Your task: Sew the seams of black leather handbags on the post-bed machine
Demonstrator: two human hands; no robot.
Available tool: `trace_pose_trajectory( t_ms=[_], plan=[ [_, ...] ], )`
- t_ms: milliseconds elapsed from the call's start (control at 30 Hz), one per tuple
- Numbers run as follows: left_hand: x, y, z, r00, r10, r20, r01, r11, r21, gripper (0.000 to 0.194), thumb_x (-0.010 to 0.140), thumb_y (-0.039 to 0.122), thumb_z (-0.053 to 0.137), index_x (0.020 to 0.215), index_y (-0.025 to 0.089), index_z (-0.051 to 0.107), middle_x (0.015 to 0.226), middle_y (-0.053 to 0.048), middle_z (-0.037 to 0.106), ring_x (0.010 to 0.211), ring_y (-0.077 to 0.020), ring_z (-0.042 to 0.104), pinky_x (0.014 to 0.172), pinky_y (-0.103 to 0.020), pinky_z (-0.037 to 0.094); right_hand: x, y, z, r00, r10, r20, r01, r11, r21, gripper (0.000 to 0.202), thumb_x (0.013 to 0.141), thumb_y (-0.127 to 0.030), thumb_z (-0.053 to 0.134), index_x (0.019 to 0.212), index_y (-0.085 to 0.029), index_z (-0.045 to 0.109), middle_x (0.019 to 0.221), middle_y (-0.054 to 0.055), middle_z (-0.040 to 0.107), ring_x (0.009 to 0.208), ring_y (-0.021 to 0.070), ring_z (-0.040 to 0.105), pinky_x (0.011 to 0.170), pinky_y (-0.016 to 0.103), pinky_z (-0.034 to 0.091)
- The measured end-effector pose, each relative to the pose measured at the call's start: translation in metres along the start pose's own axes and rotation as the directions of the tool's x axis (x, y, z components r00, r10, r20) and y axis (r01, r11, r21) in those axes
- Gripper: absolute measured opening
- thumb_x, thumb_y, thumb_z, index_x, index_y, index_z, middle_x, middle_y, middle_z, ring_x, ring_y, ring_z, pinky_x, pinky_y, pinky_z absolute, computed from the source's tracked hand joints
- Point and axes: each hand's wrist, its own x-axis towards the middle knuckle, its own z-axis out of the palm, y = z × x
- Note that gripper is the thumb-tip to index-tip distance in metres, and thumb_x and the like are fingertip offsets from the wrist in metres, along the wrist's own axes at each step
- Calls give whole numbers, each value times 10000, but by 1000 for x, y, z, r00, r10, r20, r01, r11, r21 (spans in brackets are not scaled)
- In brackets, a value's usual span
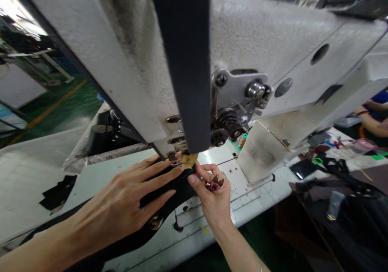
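My left hand (130, 195) lies flat with its fingers stretched out over a long black fabric piece (184, 189), pressing it on the sewing machine bed. A gold metal fitting (156, 222) shows on that piece below my left thumb. My right hand (216, 201) pinches the edge of the fabric between thumb and fingers, close to the needle area. Tucked in the same hand are small thread snips (216, 182), their pointed blades sticking out. The grey-white sewing machine (257, 45) looms over both hands; its dark front bar hides the needle. Some tan material (188, 159) sits by my left fingertips.
Thread spools (241, 141) stand behind the machine head. Black pieces (59, 192) lie at the left, with more black goods (106, 132) behind. On the right are a phone (300, 168) and black bag parts (348, 207). Another person's arm (374, 120) shows at far right.
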Motion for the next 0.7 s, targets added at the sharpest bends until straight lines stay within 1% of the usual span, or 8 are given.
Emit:
trace_pose_trajectory(
  t_ms=[133, 267, 367, 433, 500, 600, 700],
  plan=[
    [0, 11, 0, 1000, -18, 1, 18, 1000, 13, 589, 964, 294, 593, 1525, 317, 415, 1480, -1, 580, 1333, -196, 582, 1157, -406, 485, 3, 0, -4, 999, -12, 50, 14, 999, -39, 245, 824, -379, 797, 989, -198, 801, 936, 2, 519, 571, 44, 342, 516, 237, 269],
    [1, 19, -1, 999, -54, 0, 54, 997, 54, 613, 973, 330, 567, 1551, 328, 365, 1511, 11, 548, 1344, -200, 569, 1178, -413, 462, 1, 2, -10, 997, -29, 74, 36, 995, -96, 296, 843, -388, 783, 1092, -230, 803, 963, 13, 553, 586, 54, 374, 561, 247, 333],
    [2, 25, 0, 996, -87, -1, 87, 991, 103, 601, 980, 339, 544, 1551, 323, 358, 1518, 26, 538, 1376, -192, 534, 1182, -411, 456, -2, 3, -15, 997, -32, 73, 39, 994, -102, 294, 848, -399, 780, 1088, -231, 812, 984, 32, 587, 654, 84, 452, 612, 255, 391],
    [3, 29, 0, 995, -102, 2, 101, 987, 124, 587, 986, 345, 528, 1548, 322, 359, 1514, 31, 542, 1384, -196, 523, 1169, -426, 469, -4, 5, -18, 999, -16, 50, 20, 996, -84, 296, 847, -403, 781, 1073, -215, 814, 1000, 51, 623, 739, 121, 509, 654, 266, 426],
    [3, 34, -1, 992, -126, 10, 123, 982, 143, 585, 985, 358, 523, 1546, 329, 360, 1513, 29, 543, 1374, -216, 531, 1135, -455, 499, -5, 9, -23, 1000, 12, 15, -11, 998, -56, 319, 842, -410, 783, 1075, -192, 806, 988, 66, 662, 784, 147, 528, 667, 275, 443],
    [4, 42, -2, 986, -169, 2, 166, 972, 164, 596, 979, 354, 514, 1552, 332, 354, 1506, 13, 551, 1333, -241, 568, 1081, -476, 541, -5, 17, -33, 999, 39, -30, -40, 998, -49, 335, 836, -420, 783, 1069, -180, 801, 958, 67, 692, 766, 149, 523, 653, 279, 438],
    [5, 50, 0, 979, -205, -16, 205, 963, 175, 605, 966, 347, 515, 1552, 305, 373, 1498, -17, 562, 1306, -268, 592, 1060, -485, 558, -4, 29, -47, 996, 30, -83, -36, 996, -76, 318, 835, -422, 779, 1067, -206, 810, 1024, 65, 681, 766, 140, 534, 677, 289, 441]
  ],
)
